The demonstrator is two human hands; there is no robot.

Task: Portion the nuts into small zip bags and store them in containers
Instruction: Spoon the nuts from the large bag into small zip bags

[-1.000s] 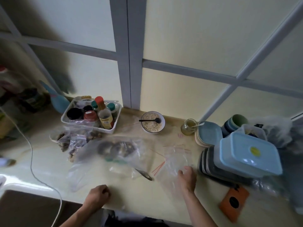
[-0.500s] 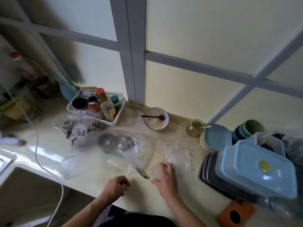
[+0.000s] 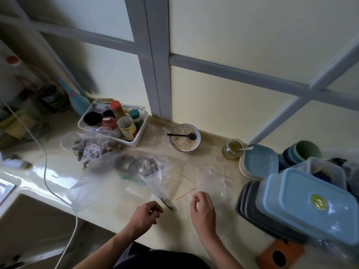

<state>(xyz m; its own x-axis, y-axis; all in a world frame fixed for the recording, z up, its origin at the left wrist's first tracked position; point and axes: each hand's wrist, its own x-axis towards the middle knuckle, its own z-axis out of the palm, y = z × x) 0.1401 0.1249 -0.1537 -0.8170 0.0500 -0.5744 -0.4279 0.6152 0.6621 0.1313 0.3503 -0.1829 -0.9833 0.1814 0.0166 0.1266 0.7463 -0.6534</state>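
Observation:
A small clear zip bag (image 3: 211,178) with a red seal line lies flat on the cream counter (image 3: 108,206), with other empty ones around it. My right hand (image 3: 203,209) pinches its near edge with curled fingers. My left hand (image 3: 145,213) rests beside it, loosely closed, holding nothing. A metal spoon (image 3: 166,201) lies between my hands, its bowl just off my left fingertips. A large clear bag holding dark nuts (image 3: 136,167) is spread out left of centre. More nut bags (image 3: 91,150) lie behind it. Blue-lidded containers (image 3: 310,206) are stacked on the right.
A bowl of oats with a black spoon (image 3: 184,138) and a small jar (image 3: 233,150) stand at the back. A white basket of bottles (image 3: 116,123) is at back left. Blue plates (image 3: 260,164) and cups (image 3: 303,150) crowd the right. A sink (image 3: 21,214) and white cable (image 3: 46,171) are at left.
My right hand has drawn back from the bag's middle to its near edge. My left hand has moved right, toward the spoon. The view has shifted slightly.

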